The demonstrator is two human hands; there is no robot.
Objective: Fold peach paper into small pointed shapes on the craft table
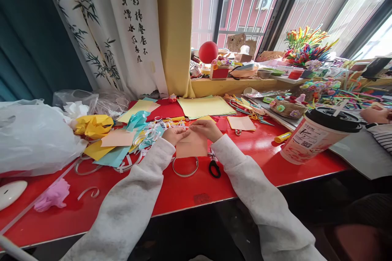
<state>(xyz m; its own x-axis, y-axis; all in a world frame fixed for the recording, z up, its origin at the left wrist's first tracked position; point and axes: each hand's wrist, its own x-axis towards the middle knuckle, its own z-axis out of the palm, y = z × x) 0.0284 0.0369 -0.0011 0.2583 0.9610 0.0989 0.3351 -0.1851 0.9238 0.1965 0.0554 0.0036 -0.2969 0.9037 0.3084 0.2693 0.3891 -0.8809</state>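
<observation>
Paper point(192, 149), peach-coloured, is at the clock's centre above the red table point(180, 195), pinched near its top edge by both hands. The left hand point(177, 135), at ten o'clock, has thumb and fingers closed on it; the right hand point(207, 129), at one o'clock, pinches it too, fingertips close to the left's. A thin ring point(185, 176) lies at six o'clock, scissors point(214, 169) at four. A drink cup point(309, 138) stands at three o'clock; a plastic bag point(36, 138) slumps at nine.
</observation>
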